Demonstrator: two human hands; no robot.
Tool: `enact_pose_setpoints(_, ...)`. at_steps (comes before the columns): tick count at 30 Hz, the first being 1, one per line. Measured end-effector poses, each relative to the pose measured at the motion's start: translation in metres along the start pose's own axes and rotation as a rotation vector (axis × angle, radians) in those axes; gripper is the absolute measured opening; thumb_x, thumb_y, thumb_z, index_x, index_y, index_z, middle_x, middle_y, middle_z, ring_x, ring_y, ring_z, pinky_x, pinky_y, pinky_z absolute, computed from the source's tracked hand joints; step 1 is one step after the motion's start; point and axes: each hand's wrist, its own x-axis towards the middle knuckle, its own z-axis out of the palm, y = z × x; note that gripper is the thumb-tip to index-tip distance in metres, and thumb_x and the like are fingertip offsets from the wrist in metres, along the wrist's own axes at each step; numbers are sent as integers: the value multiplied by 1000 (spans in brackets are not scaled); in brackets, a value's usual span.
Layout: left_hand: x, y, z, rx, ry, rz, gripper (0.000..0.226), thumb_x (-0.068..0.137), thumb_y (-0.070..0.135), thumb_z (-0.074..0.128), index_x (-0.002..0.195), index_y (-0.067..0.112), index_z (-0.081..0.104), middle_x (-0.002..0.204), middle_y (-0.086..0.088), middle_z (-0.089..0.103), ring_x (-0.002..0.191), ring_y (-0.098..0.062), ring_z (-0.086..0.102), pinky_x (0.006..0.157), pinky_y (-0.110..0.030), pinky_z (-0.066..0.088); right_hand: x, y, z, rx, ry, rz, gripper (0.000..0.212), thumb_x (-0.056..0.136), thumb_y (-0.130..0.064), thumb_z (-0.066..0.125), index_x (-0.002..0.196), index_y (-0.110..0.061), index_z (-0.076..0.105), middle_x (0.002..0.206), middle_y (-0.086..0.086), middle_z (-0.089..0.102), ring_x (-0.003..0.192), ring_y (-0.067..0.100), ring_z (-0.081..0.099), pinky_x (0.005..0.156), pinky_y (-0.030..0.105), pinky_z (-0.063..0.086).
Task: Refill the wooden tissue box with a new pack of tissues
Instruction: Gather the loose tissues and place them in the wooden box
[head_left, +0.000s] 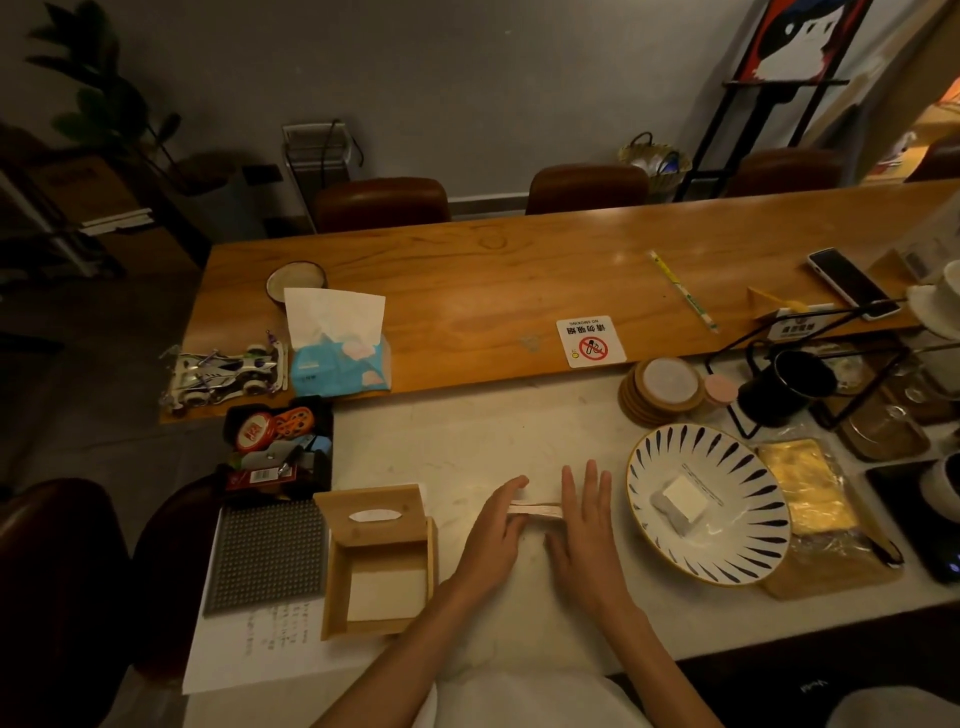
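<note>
white worktop (467, 441): wooden tissue box (332, 587) lies open near left edge; blue tissue pack (337, 364) on wooden worktop (519, 280) behind. left hand (493, 540), right hand (584, 535) flat, fingers straight, flanking thin strip (535, 510).

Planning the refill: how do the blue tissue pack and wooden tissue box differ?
The blue tissue pack is soft wrap; the wooden tissue box is rigid. The pack sits on the far wooden table, the box on the pale counter. A tissue stands up from the pack; the box is open, something white flat inside. Both show white.
</note>
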Motion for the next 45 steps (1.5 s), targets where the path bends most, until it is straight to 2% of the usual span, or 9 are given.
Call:
enact_pose_setpoints(6, 3, 0, -4, -16, 97, 59, 31, 97, 5, 50, 116, 22, 68, 125, 4, 64, 120, -8, 56, 106, -30, 43, 1, 6, -3, 409, 176, 123, 25, 94, -13, 59, 117, -23, 63, 124, -12, 61, 115, 9, 58, 98, 40, 50)
enact_pose_setpoints(10, 2, 0, -3, -16, 141, 25, 33, 94, -1, 52, 112, 20, 69, 119, 5, 66, 116, -11, 58, 106, -32, 45, 3, 2, -8, 433, 159, 113, 29, 94, -14, 60, 121, -24, 58, 118, -11, 62, 106, -1, 56, 92, 20, 48)
enact_pose_setpoints(15, -3, 5, -5, 201, 108, 136, 25, 96, 5, 50, 113, 13, 67, 112, -4, 67, 104, -18, 59, 93, -35, 49, 15, 5, -17, 132, 47, 24, 29, 91, -19, 63, 120, -25, 64, 111, -5, 69, 108, 16, 62, 110, 44, 36)
enact_pose_setpoints(19, -12, 14, -12, 344, 16, 329, 31, 95, 8, 51, 124, 17, 56, 117, -7, 64, 105, -20, 56, 91, -33, 47, 22, -6, -30, -40, -261, -15, 40, 89, -25, 63, 128, -30, 61, 109, -6, 73, 104, 17, 64, 111, 39, 31)
enact_pose_setpoints(23, -32, 35, -34, 203, 115, 117, 43, 99, 21, 47, 141, 23, 40, 133, 2, 48, 122, -10, 45, 102, -24, 40, 15, -12, -37, 544, -275, 302, 14, 87, -16, 65, 85, -28, 73, 74, -5, 71, 69, 14, 64, 65, 35, 49)
enact_pose_setpoints(28, -79, 37, -75, 135, 159, 73, 28, 101, 18, 46, 125, 27, 58, 110, 10, 64, 99, 1, 59, 88, -25, 52, 1, -11, -26, 1337, -363, 751, 30, 91, -10, 64, 120, -4, 61, 113, 14, 71, 103, 29, 68, 79, 36, 58)
enact_pose_setpoints(34, -130, 13, -128, 94, 722, -101, 21, 100, 14, 47, 113, 25, 58, 103, 7, 54, 90, 0, 50, 77, -27, 45, -6, -19, -3, 1607, -275, 915, 37, 95, -3, 54, 132, -3, 50, 127, 17, 62, 112, 30, 61, 83, 35, 60)
enact_pose_setpoints(40, -125, -26, -156, -280, 325, -393, 44, 104, 23, 39, 147, 27, 35, 150, 3, 40, 138, -15, 38, 117, -43, 31, -6, -33, -9, 1571, -227, 933, 38, 97, -4, 51, 135, -5, 47, 120, 13, 64, 105, 26, 62, 69, 31, 62)
enact_pose_setpoints(45, -122, -31, -173, -481, 170, -492, 46, 103, 24, 44, 144, 41, 36, 146, 5, 48, 131, -17, 47, 109, -45, 42, -24, -52, -15, 1772, -190, 874, 43, 98, -6, 46, 141, -12, 45, 115, 9, 66, 105, 23, 63, 79, 33, 60)
